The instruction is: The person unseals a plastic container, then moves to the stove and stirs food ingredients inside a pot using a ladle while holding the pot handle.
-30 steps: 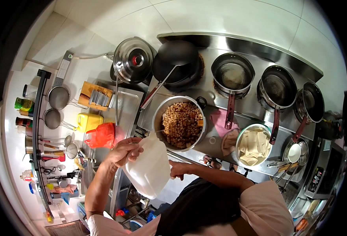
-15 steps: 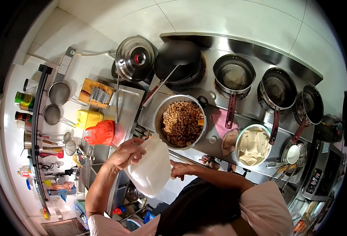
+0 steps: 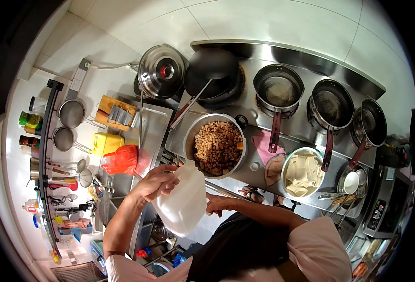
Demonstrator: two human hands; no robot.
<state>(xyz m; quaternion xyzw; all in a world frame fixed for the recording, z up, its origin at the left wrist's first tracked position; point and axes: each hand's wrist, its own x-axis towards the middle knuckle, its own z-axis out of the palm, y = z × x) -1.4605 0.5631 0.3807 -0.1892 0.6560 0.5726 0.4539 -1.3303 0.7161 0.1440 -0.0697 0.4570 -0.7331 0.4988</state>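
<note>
- Just at the near rim of the metal pot (image 3: pixel 189 143), a white plastic jug (image 3: pixel 181 204) leans, its neck toward the brown beans (image 3: pixel 218 145) inside.
- Left hand (image 3: pixel 156 184): its grip is closed around the jug's upper part, near the neck.
- Right hand (image 3: pixel 218 205): at the jug's opposite side; cannot tell whether its grip is holding.
- Pink cloth (image 3: pixel 262 142) lies between the pot and a bowl (image 3: pixel 284 175) of pale slices (image 3: pixel 304 172).

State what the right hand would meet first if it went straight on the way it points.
The jug, most likely: the right hand points at its side, with hardly any gap showing in this view. Depth is unclear, so they may already touch.
</note>
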